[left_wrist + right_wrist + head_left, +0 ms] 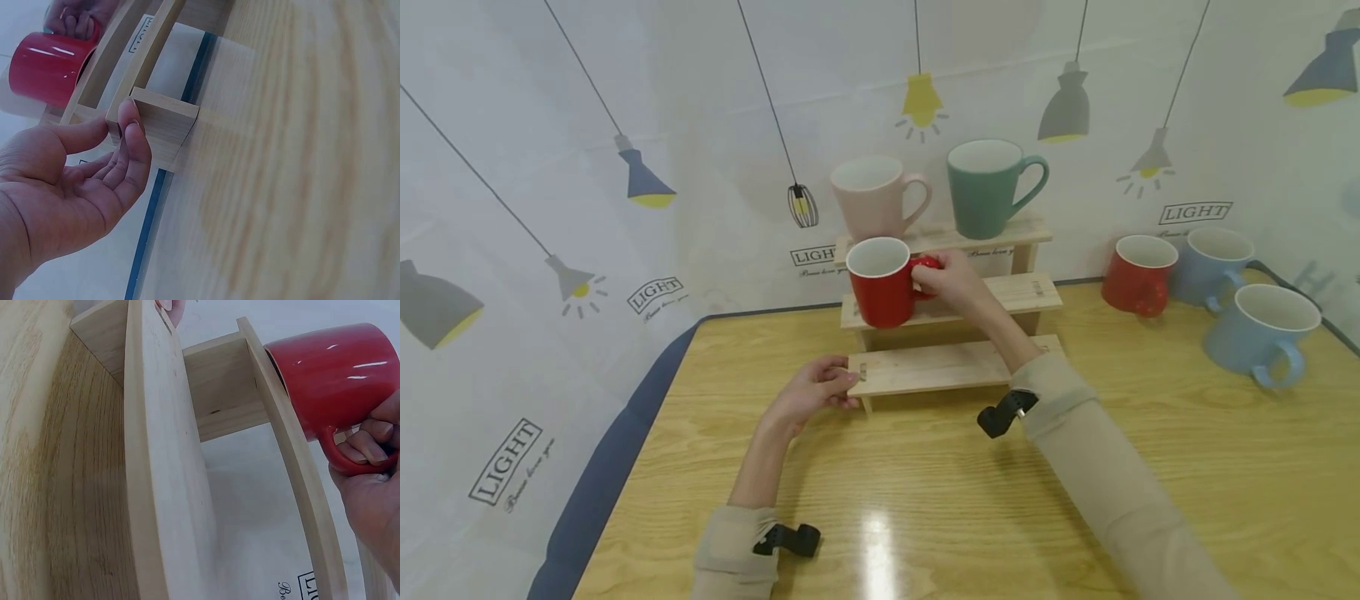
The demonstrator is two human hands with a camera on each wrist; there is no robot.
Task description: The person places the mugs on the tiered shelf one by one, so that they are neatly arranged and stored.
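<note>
A red mug (882, 287) stands upright at the left part of the middle step of a wooden three-step rack (925, 369). My right hand (961, 286) grips its handle, fingers curled through the loop in the right wrist view. Whether the mug's base fully rests on the step cannot be told. My left hand (815, 390) pinches the left end of the lowest step between thumb and fingers, as the left wrist view shows. On the top step a pink mug (871, 200) stands at the left and a green mug (987, 190) at the right.
Right of the rack, another red mug (1138, 275) and two light blue mugs, one farther back (1212, 265) and one nearer (1258, 332), stand on the wooden table (940, 508). Behind the rack hangs a white cloth (715, 167) printed with lamps.
</note>
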